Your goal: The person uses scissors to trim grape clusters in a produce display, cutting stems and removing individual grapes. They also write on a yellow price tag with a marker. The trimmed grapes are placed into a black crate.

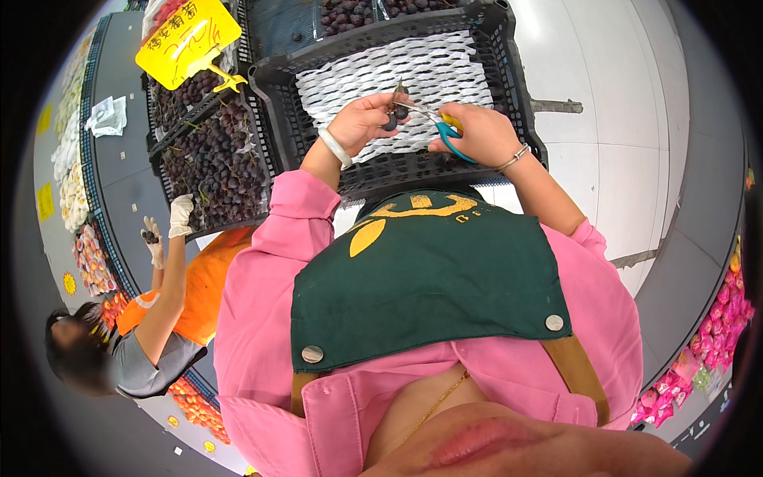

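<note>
Between the fingers of my left hand is a small sprig of dark grapes with a bit of stem. My right hand grips a pair of scissors with teal and yellow handles. Their metal blades reach to the sprig, close by my left fingertips; whether they are closed on the stem I cannot tell. Both hands are above a black plastic crate, which is lined with white foam netting.
To the left, crates hold many dark grapes, with a yellow price sign over them. Packed grapes lie beyond my crate. A co-worker in an orange apron and gloves stands at my left, some grapes in one hand.
</note>
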A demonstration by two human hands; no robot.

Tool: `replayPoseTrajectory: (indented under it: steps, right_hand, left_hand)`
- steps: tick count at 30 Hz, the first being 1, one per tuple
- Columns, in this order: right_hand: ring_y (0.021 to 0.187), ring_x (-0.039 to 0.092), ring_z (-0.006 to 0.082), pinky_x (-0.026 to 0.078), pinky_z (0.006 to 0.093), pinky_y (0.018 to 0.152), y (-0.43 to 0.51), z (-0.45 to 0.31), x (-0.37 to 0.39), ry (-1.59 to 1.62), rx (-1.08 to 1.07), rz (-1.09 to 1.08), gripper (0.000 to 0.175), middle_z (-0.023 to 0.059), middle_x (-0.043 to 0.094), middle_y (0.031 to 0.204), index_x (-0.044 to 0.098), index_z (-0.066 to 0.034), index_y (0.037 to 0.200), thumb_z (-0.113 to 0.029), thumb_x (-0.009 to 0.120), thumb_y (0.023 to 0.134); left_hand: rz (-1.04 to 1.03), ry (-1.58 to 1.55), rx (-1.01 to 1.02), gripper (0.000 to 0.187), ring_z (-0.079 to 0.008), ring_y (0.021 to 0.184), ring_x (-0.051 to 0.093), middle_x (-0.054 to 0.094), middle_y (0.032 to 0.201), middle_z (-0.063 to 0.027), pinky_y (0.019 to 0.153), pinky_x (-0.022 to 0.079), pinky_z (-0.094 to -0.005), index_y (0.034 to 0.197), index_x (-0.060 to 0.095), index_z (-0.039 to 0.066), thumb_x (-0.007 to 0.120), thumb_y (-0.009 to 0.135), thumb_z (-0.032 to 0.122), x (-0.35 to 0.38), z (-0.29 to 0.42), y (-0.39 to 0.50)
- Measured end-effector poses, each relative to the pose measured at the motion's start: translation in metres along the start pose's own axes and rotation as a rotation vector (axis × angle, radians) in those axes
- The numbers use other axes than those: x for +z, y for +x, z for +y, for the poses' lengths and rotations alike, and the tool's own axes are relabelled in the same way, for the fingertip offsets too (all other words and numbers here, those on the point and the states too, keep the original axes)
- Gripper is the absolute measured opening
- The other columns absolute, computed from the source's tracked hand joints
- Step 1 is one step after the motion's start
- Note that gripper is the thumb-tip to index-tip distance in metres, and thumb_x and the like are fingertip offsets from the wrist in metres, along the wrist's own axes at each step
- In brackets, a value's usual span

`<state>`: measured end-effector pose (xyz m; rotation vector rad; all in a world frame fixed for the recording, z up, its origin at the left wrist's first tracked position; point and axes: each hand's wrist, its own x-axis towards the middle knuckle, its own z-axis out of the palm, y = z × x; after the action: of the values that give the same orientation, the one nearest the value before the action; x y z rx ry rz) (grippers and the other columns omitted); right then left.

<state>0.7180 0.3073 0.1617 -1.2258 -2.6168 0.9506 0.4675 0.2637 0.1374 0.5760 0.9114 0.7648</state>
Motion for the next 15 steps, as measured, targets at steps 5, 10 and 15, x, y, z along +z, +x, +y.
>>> replayPoseTrajectory:
  steps: [5, 10, 15]
  right_hand:
    - [0.081, 0.065, 0.0312, 0.050, 0.0408, 0.067, 0.004, 0.001, 0.002, 0.038, 0.003, -0.042, 0.058, 0.0102, 0.067, 0.083, 0.062, -0.0126, 0.099, -0.060, 0.071, 0.067]
    - [0.070, 0.062, 0.0205, 0.050, 0.0347, 0.065, 0.007, 0.003, 0.002, 0.385, 0.050, -0.157, 0.056, 0.0077, 0.064, 0.076, 0.062, -0.0092, 0.105, -0.051, 0.075, 0.071]
    - [0.065, 0.052, 0.0066, 0.045, 0.0218, 0.056, 0.007, -0.001, -0.005, 0.945, 0.132, -0.422, 0.048, -0.0012, 0.058, 0.076, 0.060, -0.0050, 0.104, -0.041, 0.075, 0.077]
  left_hand:
    - [0.079, 0.158, -0.037, 0.044, -0.0158, 0.109, 0.058, 0.056, 0.125, -0.0052, 0.084, 0.050, -0.0280, 0.126, 0.053, 0.006, 0.048, 0.083, 0.001, 0.002, 0.002, -0.003]
    - [0.008, -0.032, 0.003, 0.038, -0.0188, 0.107, 0.060, 0.055, 0.126, -0.0105, 0.081, 0.053, -0.0307, 0.128, 0.048, 0.006, 0.051, 0.090, 0.011, -0.007, 0.007, -0.007]
    - [-0.033, -0.313, 0.008, 0.047, -0.0307, 0.104, 0.061, 0.053, 0.126, -0.0186, 0.077, 0.057, -0.0374, 0.127, 0.043, 0.008, 0.038, 0.098, 0.045, -0.011, 0.009, -0.010]
